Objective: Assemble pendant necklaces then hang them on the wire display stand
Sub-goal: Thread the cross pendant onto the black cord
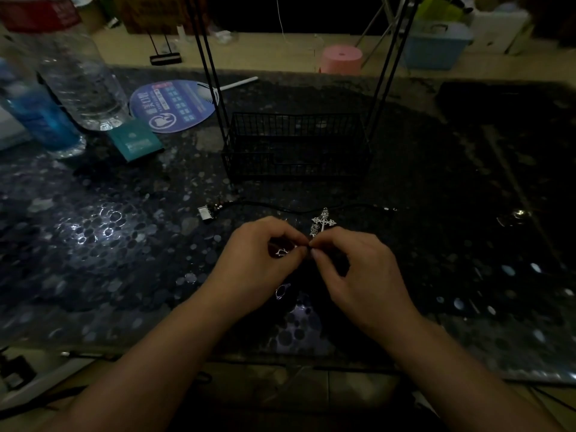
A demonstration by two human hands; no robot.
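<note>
Both forearms reach in, and the left hand (258, 257) and right hand (352, 260) meet fingertip to fingertip, fingers curled, pinching something too small to name, while the cross pendant (323, 223) lies on the dark surface (124, 244) just beyond, nearer the right, pointing toward the wire stand (296, 145).

The black wire display stand (296, 145) sits mid-bench (436, 213). A silver cross pendant (323, 222) lies before it. Two clear plastic bottles (81, 79) stand at the far left corner.
</note>
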